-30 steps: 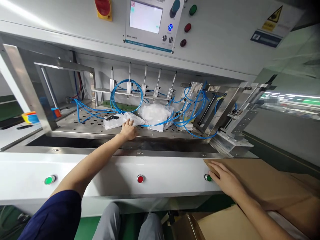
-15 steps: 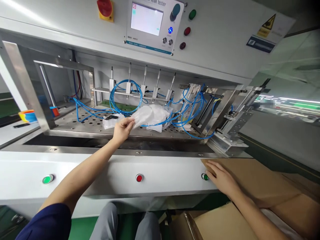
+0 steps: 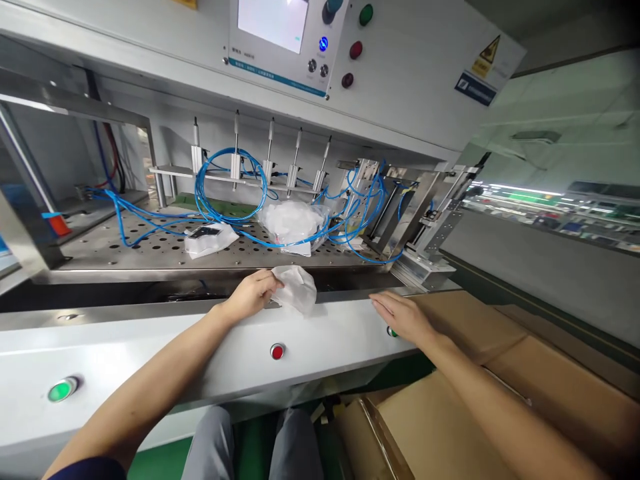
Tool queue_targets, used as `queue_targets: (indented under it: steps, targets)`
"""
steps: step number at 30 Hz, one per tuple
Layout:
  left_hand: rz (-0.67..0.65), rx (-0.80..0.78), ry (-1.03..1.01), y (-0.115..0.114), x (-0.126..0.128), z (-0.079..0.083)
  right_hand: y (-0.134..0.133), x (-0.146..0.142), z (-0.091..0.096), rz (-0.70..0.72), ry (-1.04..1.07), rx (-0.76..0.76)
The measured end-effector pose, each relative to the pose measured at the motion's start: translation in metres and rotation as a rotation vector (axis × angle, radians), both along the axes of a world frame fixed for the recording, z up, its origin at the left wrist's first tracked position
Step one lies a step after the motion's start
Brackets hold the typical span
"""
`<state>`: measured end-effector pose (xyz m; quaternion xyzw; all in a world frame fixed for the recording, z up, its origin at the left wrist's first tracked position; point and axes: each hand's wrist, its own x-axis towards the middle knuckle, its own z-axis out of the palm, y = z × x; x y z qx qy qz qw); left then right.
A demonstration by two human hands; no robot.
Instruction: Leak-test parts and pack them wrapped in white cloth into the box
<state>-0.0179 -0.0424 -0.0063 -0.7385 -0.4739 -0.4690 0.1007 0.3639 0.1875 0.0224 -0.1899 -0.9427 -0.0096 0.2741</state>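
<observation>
My left hand (image 3: 256,293) pinches a thin, translucent white plastic bag (image 3: 296,289) over the machine's front ledge; whether anything is inside it I cannot make out. My right hand (image 3: 400,316) is held apart from the bag, fingers stretched out, near a green button (image 3: 391,331) and the flap of a cardboard box (image 3: 465,320). Behind the left hand, a pile of white plastic bags (image 3: 293,223) lies on the perforated metal plate (image 3: 155,257). To its left sits a white-wrapped item with a black part (image 3: 210,239).
Blue air tubing (image 3: 230,217) coils across the plate, below a row of upright metal pins (image 3: 270,150). A red button (image 3: 277,351) and another green button (image 3: 63,389) sit on the white front panel. A screen (image 3: 273,23) is above. A dark trough (image 3: 125,293) runs along the plate's front.
My left hand has drawn a white bag off the pile, towards me and slightly right. My right hand has left the box flap and moved up and left. The view has shifted right.
</observation>
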Motion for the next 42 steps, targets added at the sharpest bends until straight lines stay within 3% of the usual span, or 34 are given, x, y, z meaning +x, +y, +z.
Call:
queue_targets:
  steps: [3,6,10,13,16,19,23,26,30,38,40,42]
  targets:
    - [-0.06,-0.016,0.04,-0.002,-0.004,0.002,-0.039,-0.055,0.014,0.093,0.106,-0.036]
    - [-0.105,-0.022,0.001,-0.003,-0.005,0.003,-0.067,-0.104,0.015,0.179,0.133,-0.07]
    - [-0.154,-0.014,-0.026,-0.003,-0.005,0.002,-0.079,-0.152,0.002,0.129,0.125,-0.022]
    - [-0.182,-0.008,-0.055,-0.004,-0.004,0.002,-0.076,-0.173,-0.01,0.05,0.097,0.021]
    - [-0.178,-0.012,-0.097,-0.004,-0.005,0.002,-0.071,-0.177,-0.011,0.067,0.126,0.005]
    - [-0.101,-0.004,-0.224,-0.004,-0.008,0.003,-0.065,-0.164,0.004,0.124,0.23,-0.104]
    - [0.002,0.007,-0.451,-0.001,-0.011,0.003,-0.064,-0.141,0.03,0.095,0.316,-0.37]
    - [-0.027,-0.032,-0.607,-0.001,-0.01,0.003,-0.071,-0.134,0.039,0.058,0.343,-0.639]
    - [-0.109,-0.106,-0.801,-0.002,-0.006,0.007,-0.084,-0.137,0.036,0.074,0.487,-0.96]
    - [-0.173,-0.242,-0.945,-0.006,0.003,0.017,-0.08,-0.144,0.029,-0.096,0.488,-0.967]
    - [-0.121,-0.243,-0.948,-0.005,0.001,0.014,-0.08,-0.145,0.026,-0.171,0.501,-1.122]
    - [-0.016,-0.224,-0.968,-0.003,-0.004,0.009,-0.086,-0.143,0.021,-0.215,0.499,-1.381]
